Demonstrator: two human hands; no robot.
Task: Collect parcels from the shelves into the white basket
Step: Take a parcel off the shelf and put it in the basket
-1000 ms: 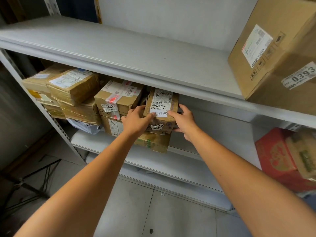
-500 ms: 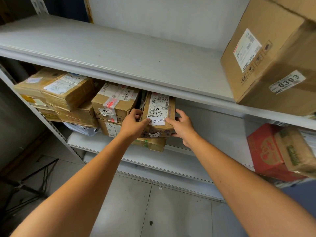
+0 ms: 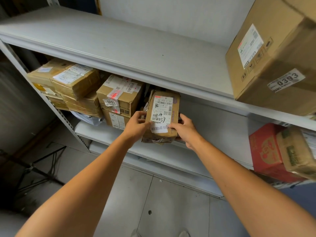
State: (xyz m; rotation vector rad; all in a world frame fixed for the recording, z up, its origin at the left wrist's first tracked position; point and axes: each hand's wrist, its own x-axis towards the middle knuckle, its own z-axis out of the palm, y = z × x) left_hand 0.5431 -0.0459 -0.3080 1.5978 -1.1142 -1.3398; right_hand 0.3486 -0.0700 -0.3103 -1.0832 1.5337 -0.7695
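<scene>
A small brown parcel (image 3: 162,106) with a white shipping label and handwriting sits partly out over the front edge of the middle shelf (image 3: 171,151). My left hand (image 3: 136,125) grips its left side, thumb on the label. My right hand (image 3: 183,128) grips its right side, with the thumb on top and the fingers hidden behind the parcel. The white basket is not in view.
Taped cardboard parcels (image 3: 119,96) are stacked to the left on the same shelf, one marked 0403. A large box marked 0393 (image 3: 277,55) stands on the upper shelf (image 3: 136,48) at right. A red box (image 3: 266,149) and a taped parcel (image 3: 297,151) sit lower right. Grey tiled floor lies below.
Both hands have drawn the labelled parcel forward out of the shelf, off the box it lay on. It is now nearer to me and partly past the shelf edge.
</scene>
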